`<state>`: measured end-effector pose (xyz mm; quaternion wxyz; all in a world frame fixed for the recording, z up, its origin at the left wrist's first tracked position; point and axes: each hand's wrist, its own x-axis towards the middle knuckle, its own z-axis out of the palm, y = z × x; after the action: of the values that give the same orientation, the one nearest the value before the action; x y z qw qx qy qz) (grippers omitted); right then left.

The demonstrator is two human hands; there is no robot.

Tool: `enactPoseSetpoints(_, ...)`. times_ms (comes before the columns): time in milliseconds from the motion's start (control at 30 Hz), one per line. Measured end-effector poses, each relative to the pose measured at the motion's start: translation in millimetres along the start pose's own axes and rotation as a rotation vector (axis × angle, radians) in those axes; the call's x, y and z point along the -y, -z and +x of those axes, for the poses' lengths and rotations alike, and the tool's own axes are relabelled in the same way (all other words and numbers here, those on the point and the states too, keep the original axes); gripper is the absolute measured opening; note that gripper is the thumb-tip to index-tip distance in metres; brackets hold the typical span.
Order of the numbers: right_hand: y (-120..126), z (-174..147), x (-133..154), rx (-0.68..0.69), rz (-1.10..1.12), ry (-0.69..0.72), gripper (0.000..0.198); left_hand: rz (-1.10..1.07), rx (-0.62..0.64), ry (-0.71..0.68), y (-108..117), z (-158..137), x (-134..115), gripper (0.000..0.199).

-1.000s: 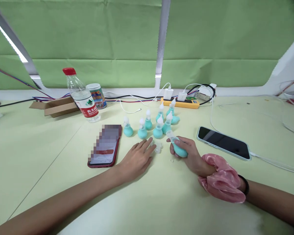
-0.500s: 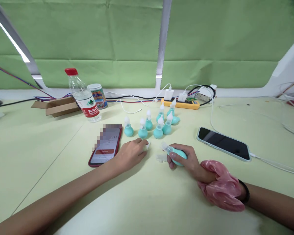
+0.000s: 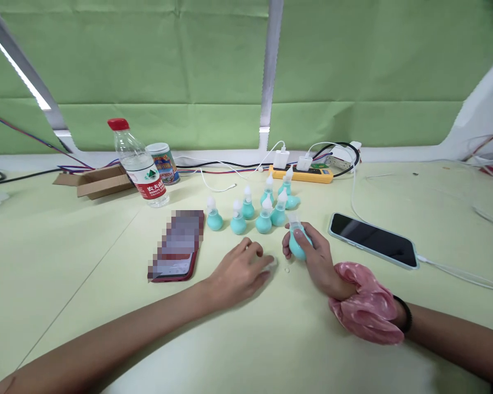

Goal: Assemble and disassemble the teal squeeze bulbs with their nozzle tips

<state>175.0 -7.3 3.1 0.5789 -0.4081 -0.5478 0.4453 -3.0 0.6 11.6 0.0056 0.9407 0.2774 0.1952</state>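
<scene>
My right hand [image 3: 315, 253] is wrapped round a teal bulb nasal aspirator [image 3: 299, 245], its clear neck pointing up and away. The neck's top end carries no white tip. My left hand [image 3: 242, 272] is low over the table, thumb and fingers closed at a small clear plastic piece [image 3: 272, 265]; the fingers partly hide it. A tiny clear ring [image 3: 287, 270] lies between the two hands. Beyond them stand several teal aspirators with white tips, among them one at the left [image 3: 215, 219] and one near my right hand [image 3: 263, 221].
A phone in a red case [image 3: 176, 246] lies left, a charging phone [image 3: 372, 239] right. At the back are a water bottle [image 3: 148, 180], a can [image 3: 164, 163], an open cardboard box [image 3: 104, 183] and a yellow power strip [image 3: 302, 174] with cables.
My left hand has moved right and nearer to me, onto the clear piece that lay on the table. My right hand has turned the aspirator from tilted left to upright.
</scene>
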Motion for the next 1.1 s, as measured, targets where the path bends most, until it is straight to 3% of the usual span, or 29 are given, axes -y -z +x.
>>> enactPoseSetpoints(133,0,0,0,0.011,0.017,0.009,0.019,0.115,0.042,-0.014,-16,15,-10,0.029)
enactPoseSetpoints(233,1,1,0,0.0,0.015,0.015,0.02,0.172,0.083,-0.033,-22,27,-13,0.022)
enactPoseSetpoints(367,3,2,0,0.0,-0.004,0.005,0.022,0.127,0.097,-0.032,-21,32,-15,0.023)
enactPoseSetpoints(633,3,-1,2,0.067,-0.025,-0.047,0.021,-0.184,-0.103,0.011,-5,12,1,0.011)
enactPoseSetpoints(833,2,-2,2,0.144,-0.076,-0.116,0.024,-0.267,-0.176,0.144,-6,-11,19,0.019)
enactPoseSetpoints(1000,1,-2,0,0.186,-0.187,-0.119,0.023,-0.181,-0.169,0.271,1,-17,23,0.03)
enactPoseSetpoints(1100,1,-2,-1,0.204,-0.255,-0.107,0.022,-0.093,-0.048,0.307,10,-16,23,0.04)
